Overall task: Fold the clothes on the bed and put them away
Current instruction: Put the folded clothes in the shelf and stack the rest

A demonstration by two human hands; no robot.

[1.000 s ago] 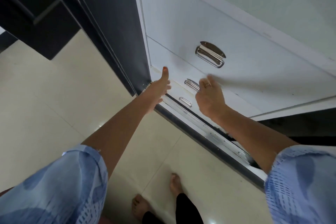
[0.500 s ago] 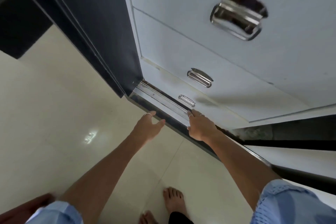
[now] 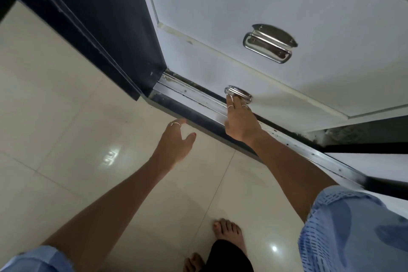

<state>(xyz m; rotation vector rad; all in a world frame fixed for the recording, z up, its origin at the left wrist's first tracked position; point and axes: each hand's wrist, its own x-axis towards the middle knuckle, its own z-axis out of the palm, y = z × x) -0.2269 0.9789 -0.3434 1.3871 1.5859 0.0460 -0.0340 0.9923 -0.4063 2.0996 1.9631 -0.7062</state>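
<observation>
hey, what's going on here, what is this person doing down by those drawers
A person in a pale blue patterned top stands barefoot on glossy cream floor tiles, bending toward a white wardrobe drawer unit. The right hand reaches the small chrome handle of the lowest white drawer, its fingers hooked onto it. The drawer looks closed. The left hand hovers open above the floor, holding nothing. The larger chrome handle on the drawer above is untouched. No clothes are in view.

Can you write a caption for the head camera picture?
Right hand reaches the bottom drawer's metal handle; left hand hovers open.
</observation>
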